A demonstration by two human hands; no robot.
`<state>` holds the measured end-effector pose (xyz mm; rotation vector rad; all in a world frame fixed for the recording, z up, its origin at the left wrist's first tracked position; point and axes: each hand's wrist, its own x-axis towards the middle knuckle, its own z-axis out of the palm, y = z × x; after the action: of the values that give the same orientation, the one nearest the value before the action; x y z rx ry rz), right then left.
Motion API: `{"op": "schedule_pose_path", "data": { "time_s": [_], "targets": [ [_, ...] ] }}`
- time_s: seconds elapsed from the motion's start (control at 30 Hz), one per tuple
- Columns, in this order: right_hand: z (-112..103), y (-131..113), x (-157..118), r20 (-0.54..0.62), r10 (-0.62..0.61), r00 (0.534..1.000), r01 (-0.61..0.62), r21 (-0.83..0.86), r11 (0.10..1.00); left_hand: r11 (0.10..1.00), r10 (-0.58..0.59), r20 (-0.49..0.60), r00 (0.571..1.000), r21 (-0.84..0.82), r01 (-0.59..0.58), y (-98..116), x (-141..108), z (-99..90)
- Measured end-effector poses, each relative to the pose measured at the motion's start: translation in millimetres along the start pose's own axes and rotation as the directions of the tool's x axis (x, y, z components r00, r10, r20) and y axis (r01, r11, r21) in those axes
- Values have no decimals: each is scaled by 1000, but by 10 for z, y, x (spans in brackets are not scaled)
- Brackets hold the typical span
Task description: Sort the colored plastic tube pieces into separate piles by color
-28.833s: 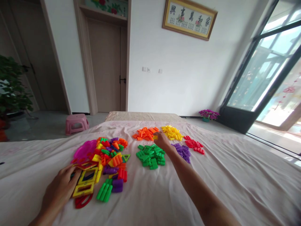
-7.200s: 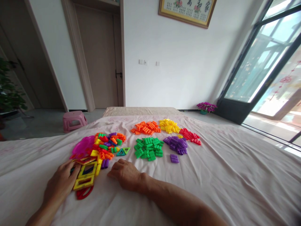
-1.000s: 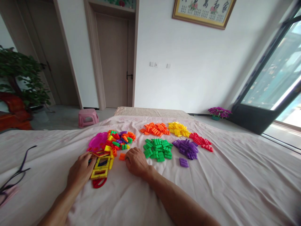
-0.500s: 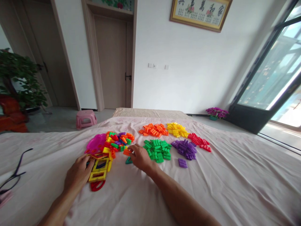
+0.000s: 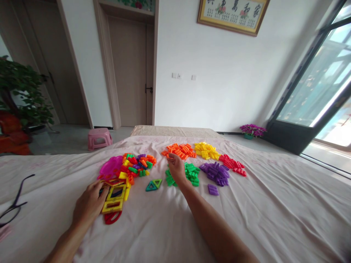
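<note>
My left hand (image 5: 91, 199) rests with curled fingers on magnetic frame tiles; a yellow tile (image 5: 113, 205) lies beside it, and what its fingers hold is hidden. My right hand (image 5: 177, 168) is closed at the near-left edge of the orange block pile (image 5: 182, 150), over part of the green pile (image 5: 192, 173); an orange piece seems to be at its fingertips. Mixed coloured blocks (image 5: 137, 166) lie left of centre beside a magenta plate (image 5: 109, 167). Two triangle tiles (image 5: 151, 185) lie between my hands.
Yellow (image 5: 207, 150), red (image 5: 232, 164) and purple (image 5: 215, 173) piles lie to the right, with a small purple group (image 5: 213, 189) nearer. Eyeglasses (image 5: 16, 202) lie at the left on the cloth (image 5: 170, 226). A pink stool (image 5: 100, 138) stands beyond.
My right hand has moved away and slightly right, from beside the mixed blocks to the orange pile, uncovering the triangle tiles. My left hand has barely moved.
</note>
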<state>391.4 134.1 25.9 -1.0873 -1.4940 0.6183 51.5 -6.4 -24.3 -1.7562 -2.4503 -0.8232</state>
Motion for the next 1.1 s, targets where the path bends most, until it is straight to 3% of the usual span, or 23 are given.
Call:
{"op": "schedule_pose_path", "data": {
  "time_s": [0.13,0.27,0.4,0.53,0.73,0.9,1.1],
  "targets": [
    [136,-141,-281,211,-172,962,207,-155,966,1000,-19,6,1000,3,19,20,0,-16],
    [224,-303,-530,416,-304,857,395,-151,906,1000,10,-16,1000,-24,-11,39,-9,-27],
    [319,-402,-644,578,-329,747,519,-198,831,999,16,-24,1000,-30,-17,32,-5,-12],
    [410,-413,-646,643,-309,701,574,-250,780,1000,3,-8,1000,-24,-3,31,0,-7],
    [446,-370,-611,640,-260,723,541,-290,790,1000,-2,-12,1000,-15,2,52,-17,-29],
    [432,-383,-610,639,-272,720,509,-220,832,1000,-4,-11,1000,-8,4,62,-15,-46],
    [241,-476,-475,435,-300,849,410,-185,893,1000,-7,-1,1000,-24,7,38,-8,-35]
  ]
}}
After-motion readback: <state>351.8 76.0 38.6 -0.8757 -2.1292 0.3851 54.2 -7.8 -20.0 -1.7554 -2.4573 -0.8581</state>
